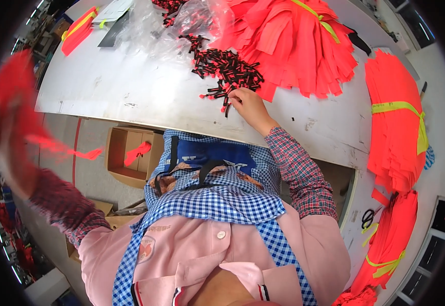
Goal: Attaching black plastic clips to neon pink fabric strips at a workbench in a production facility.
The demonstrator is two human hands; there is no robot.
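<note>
Your right hand is just past twelve o'clock, palm down, its fingertips bent in close together at the near edge of a pile of small black-and-red pieces. You have them right at the pieces, but I cannot tell whether they have closed on one. Your left hand is raised toward nine o'clock, well apart from the right and smeared by motion; I cannot tell how far open its fingers are, or how firmly they grip the red fabric that shows against it, toward ten.

Beyond your right fingers, the pile lies on a white table at twelve, with a clear plastic bag toward eleven. A fanned bundle of red strips spreads at one, bound with a yellow tie. A smaller red bundle lies past ten.

An open cardboard box sits below the table edge at nine, a red strip showing against it. A tied red stack lies near three; another red stack and black-handled scissors are at four.
</note>
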